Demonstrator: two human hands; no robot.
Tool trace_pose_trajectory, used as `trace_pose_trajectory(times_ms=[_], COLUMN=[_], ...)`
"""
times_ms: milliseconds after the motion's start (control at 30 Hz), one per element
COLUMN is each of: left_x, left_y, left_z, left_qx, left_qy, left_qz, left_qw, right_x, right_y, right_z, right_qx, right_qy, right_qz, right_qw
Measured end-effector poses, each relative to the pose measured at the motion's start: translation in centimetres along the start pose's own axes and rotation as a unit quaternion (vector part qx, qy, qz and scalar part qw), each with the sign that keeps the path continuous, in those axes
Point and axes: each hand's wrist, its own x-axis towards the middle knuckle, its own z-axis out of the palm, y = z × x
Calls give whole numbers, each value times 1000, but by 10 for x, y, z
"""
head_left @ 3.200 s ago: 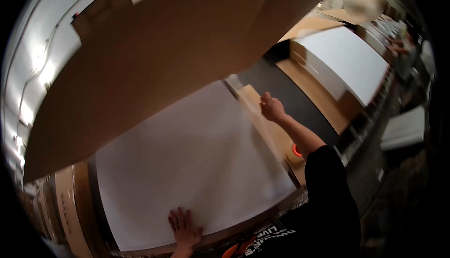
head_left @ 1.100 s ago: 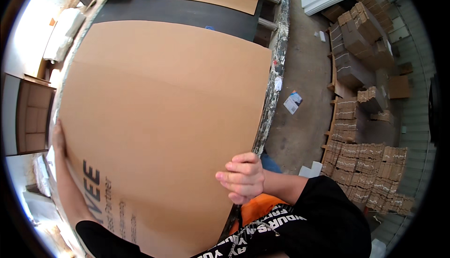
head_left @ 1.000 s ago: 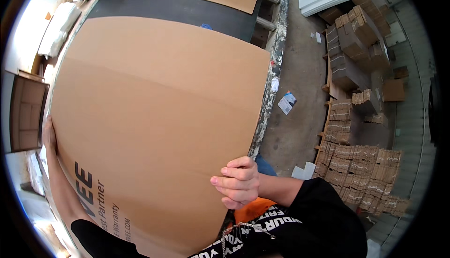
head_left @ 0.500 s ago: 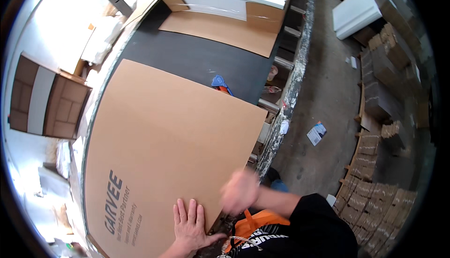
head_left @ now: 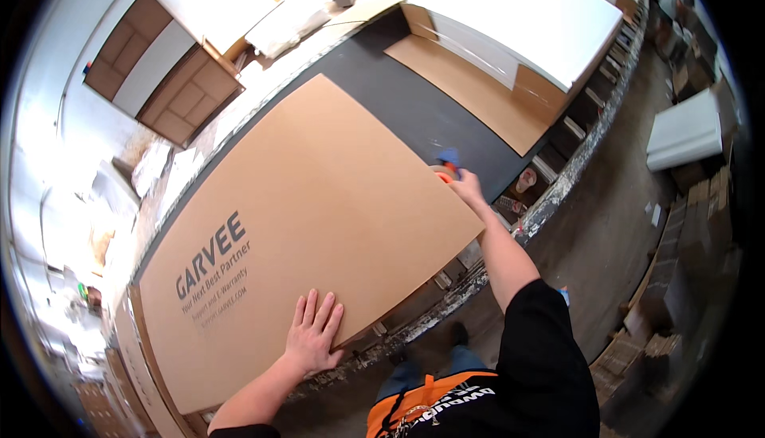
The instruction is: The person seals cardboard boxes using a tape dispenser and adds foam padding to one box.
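A large brown cardboard box (head_left: 319, 199) with dark printing lies on the black conveyor belt (head_left: 430, 111). My left hand (head_left: 313, 338) rests flat on its near edge, fingers spread, holding nothing. Past the box's far right corner, my right hand (head_left: 468, 189) closes around the handle of a tape dispenser (head_left: 449, 159), which has a blue head and red parts. The dispenser sits on the belt against the box's far edge, and the box partly hides it and its roll of tape.
Farther along the belt stands an open carton (head_left: 470, 107) with white contents. A painted metal rail (head_left: 570, 187) with rollers runs along the near side. On the floor to the right are cardboard stacks (head_left: 677, 255) and a white block (head_left: 685, 131). Another person (head_left: 673, 0) is at the far right.
My right hand has reached forward from the near edge and taken hold of the tape dispenser. My left hand stays on the box. The view has swung to the right.
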Motion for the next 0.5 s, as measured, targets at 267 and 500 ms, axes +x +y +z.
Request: trace_pose_trajectory(times_ms=[267,500], left_x=[-13,-30], left_y=[8,-6], left_z=[7,24], left_qx=[-23,-40], left_qy=[64,110], left_qz=[19,-107], left_qw=[998,987], right_x=[-154,-252], right_y=[-27,-200], right_z=[-154,71], right_qx=[409,-342], right_qy=[8,-25], right_qz=[-134,-456], right_qw=[903,821])
